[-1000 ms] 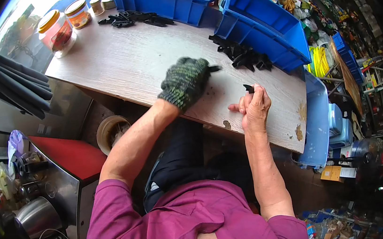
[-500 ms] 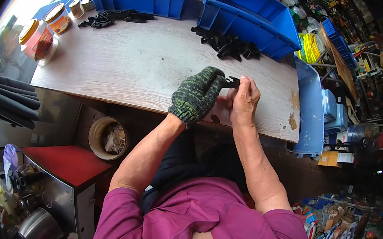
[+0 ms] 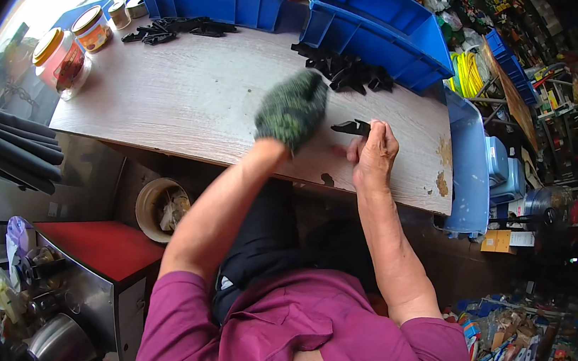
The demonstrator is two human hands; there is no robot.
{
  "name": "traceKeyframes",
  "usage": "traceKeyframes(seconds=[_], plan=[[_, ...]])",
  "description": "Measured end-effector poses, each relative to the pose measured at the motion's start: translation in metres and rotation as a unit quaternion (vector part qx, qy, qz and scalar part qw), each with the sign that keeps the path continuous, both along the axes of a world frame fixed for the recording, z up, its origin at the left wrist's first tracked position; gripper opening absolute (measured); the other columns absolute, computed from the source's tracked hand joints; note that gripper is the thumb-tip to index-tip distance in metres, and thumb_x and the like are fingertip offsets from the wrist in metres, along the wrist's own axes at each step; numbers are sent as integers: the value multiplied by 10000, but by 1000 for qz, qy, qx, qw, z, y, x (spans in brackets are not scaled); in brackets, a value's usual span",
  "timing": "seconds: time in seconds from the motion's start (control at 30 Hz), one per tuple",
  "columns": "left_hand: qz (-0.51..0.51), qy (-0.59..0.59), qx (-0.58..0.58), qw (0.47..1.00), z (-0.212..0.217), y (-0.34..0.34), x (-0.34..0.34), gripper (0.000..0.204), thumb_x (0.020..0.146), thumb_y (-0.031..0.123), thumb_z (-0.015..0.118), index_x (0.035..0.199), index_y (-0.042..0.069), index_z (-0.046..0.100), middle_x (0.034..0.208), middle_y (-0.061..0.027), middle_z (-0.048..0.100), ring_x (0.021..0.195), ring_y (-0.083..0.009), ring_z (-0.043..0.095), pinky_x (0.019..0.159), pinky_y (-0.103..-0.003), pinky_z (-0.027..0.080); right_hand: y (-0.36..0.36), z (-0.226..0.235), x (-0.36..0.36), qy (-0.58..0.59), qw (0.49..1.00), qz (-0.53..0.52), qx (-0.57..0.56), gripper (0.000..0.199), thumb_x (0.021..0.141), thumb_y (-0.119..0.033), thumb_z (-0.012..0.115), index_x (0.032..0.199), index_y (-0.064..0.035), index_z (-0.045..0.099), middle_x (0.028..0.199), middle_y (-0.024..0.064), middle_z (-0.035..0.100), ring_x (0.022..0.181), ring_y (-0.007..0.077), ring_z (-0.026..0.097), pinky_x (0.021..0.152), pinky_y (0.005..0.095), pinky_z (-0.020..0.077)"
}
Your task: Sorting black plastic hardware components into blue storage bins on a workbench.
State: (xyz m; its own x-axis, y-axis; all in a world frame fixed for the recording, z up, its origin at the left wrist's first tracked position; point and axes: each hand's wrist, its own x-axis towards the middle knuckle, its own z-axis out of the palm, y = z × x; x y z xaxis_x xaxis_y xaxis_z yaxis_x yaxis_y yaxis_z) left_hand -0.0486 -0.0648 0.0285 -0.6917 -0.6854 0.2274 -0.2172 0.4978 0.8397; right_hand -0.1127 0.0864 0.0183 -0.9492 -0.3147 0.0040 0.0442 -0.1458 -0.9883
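Note:
My right hand (image 3: 374,149) is bare and closed on one end of a small, narrow black plastic part (image 3: 350,128), whose notched end sticks out to the left above the table. A green-and-black knitted glove covers my left hand (image 3: 291,109). It hovers over the table, apart from the held part, and is smeared by motion, so its fingers do not show clearly. Just beyond the glove lies a heap of similar black parts (image 3: 348,70) against a blue crate. A second pile of black parts (image 3: 175,29) rests near the table's far edge.
Blue plastic crates (image 3: 375,31) line the far side of the pale wooden table (image 3: 172,94). Jars (image 3: 60,60) with lids stand at the far left corner. Below the near edge is a bucket (image 3: 146,211) with scraps. A light-blue tub (image 3: 469,167) sits beyond the right edge.
My left hand has come away from the black part and moved up and slightly left. The right hand has shifted slightly right and down, still gripping the part.

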Motion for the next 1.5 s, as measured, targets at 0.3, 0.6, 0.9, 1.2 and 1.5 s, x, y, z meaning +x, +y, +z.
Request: traceKeyframes(seconds=[0.3, 0.6, 0.9, 1.2, 1.5], plan=[[25, -126, -241, 962, -4, -53, -48, 260, 883, 267, 607, 1106, 179, 707, 1054, -160, 690, 998, -395, 647, 877, -505, 518, 1, 9, -1, -99, 994, 10, -50, 266, 954, -314, 533, 800, -113, 452, 474, -11, 264, 411, 149, 365, 524, 490, 573], [0, -125, -262, 957, -3, -58, -52, 212, 864, 178, 578, 1010, 121, 720, 1078, -175, 672, 1022, -382, 637, 880, -476, 526, 23, 13, -43, -162, 980, -112, -14, 308, 942, -309, 534, 785, -87, 389, 496, 8, 258, 404, 161, 357, 560, 531, 581], [-17, -57, -231, 971, -4, -63, -21, 274, 870, 176, 611, 1134, 140, 675, 1177, -163, 641, 1107, -396, 593, 942, -496, 500, 125, 21, -152, -116, 937, -327, -38, 421, 924, -400, 551, 1178, -71, 487, 572, 97, 370, 510, 234, 470, 680, 610, 591], [-76, -101, -313, 941, -7, -81, -48, 224, 890, 235, 586, 1075, 149, 678, 1109, -126, 674, 1077, -375, 601, 890, -490, 514, 115, 8, -119, -123, 964, -237, -7, 323, 908, -335, 593, 1017, -32, 569, 483, 50, 343, 424, 208, 454, 629, 521, 601], [-114, -67, -335, 933, -6, -57, -26, 185, 912, 248, 601, 958, 90, 685, 970, -157, 681, 987, -373, 628, 841, -478, 525, 61, 6, -68, -92, 991, -93, 31, 236, 899, -233, 636, 984, -21, 578, 451, 8, 351, 397, 164, 432, 562, 455, 577]])
